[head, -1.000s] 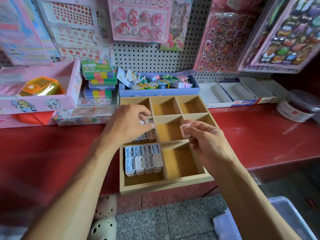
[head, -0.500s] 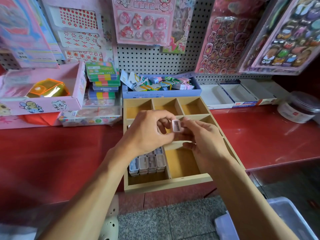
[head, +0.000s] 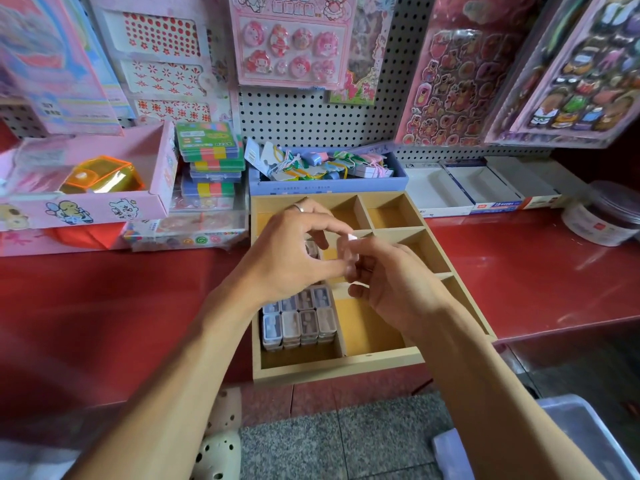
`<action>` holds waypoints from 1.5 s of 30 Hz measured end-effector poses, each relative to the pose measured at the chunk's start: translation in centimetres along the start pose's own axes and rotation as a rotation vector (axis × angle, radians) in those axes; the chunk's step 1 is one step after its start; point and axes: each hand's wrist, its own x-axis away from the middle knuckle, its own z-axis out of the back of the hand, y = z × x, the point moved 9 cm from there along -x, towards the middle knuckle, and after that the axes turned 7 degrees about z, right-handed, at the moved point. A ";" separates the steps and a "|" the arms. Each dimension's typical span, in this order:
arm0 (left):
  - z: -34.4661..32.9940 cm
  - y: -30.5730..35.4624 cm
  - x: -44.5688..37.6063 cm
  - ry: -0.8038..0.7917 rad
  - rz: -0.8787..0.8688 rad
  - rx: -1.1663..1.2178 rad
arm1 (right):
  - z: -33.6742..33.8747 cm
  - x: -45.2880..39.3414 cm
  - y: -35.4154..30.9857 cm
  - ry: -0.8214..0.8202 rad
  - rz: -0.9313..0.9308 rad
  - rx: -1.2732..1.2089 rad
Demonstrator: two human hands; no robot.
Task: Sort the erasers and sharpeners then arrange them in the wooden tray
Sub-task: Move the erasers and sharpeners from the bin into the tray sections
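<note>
Grip: the right hand (head: pixel 398 285) is pinching a small pale sharpener (head: pixel 348 252) between thumb and fingertips, above the middle of the wooden tray (head: pixel 332 370); the left hand (head: pixel 287 251) is reaching in with curled fingers, its tips meeting the same piece, though whether it is bearing any of the load cannot be told.

Handling: the sharpener is appearing rigid, light and smooth-sided, so it is likely calling for a pinch on its two broad flat faces; a hold on the narrow edges is risking a slip or a twist.

Location of piece: it is hovering over the middle compartments, not yet resting in any of them.

Filled compartment: the near-left cell is holding packed sharpeners (head: pixel 299 322), standing side by side in tight rows and stacked at least two deep.

Cell behind it: more small pieces are showing under the left hand, mostly hidden.

Remaining cells: the near-right cell and the visible far cells are showing bare wood.

Supply: a blue box (head: pixel 329 183) just behind the tray is holding mixed small stationery with cards and loops.

Support: the tray is sitting on a red counter (head: pixel 536 278), overhanging its near edge.
</note>
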 end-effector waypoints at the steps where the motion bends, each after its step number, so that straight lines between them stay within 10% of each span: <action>1: 0.2 -0.1 0.0 -0.011 0.013 0.018 | -0.5 -0.1 0.2 -0.029 -0.019 -0.046; 20: 2.8 -8.2 -1.7 0.117 0.302 -0.731 | 8.5 2.1 -2.5 0.405 0.149 0.438; 38: 3.4 -6.7 -1.0 0.071 0.265 -0.737 | 9.1 4.9 -2.7 0.464 0.195 0.473; 45: 3.1 -2.5 3.2 0.160 0.310 -0.163 | 10.2 9.3 -4.7 0.507 0.243 0.476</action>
